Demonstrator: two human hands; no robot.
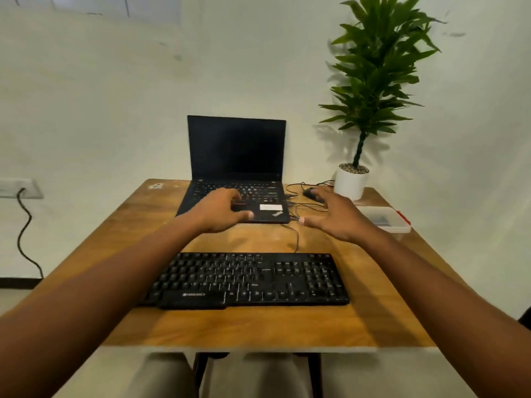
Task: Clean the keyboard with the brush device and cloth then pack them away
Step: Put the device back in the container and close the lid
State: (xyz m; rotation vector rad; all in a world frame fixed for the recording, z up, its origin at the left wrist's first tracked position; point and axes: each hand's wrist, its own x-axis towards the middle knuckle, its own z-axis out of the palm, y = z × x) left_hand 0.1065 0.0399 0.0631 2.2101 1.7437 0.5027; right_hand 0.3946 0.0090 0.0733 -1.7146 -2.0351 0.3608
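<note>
A black keyboard lies flat on the wooden table, near its front edge, with its cable running back toward the laptop. My left hand hovers beyond the keyboard over the front of the laptop, fingers spread, holding nothing. My right hand is stretched out to the right of the laptop, palm down and fingers apart, holding nothing. A clear plastic box with a red latch sits at the table's right edge. No brush or cloth can be made out.
An open black laptop stands at the back of the table with a dark screen. A black mouse and loose cables lie right of it. A potted plant in a white pot stands at the back right corner. A wall socket with a black cord is at the left.
</note>
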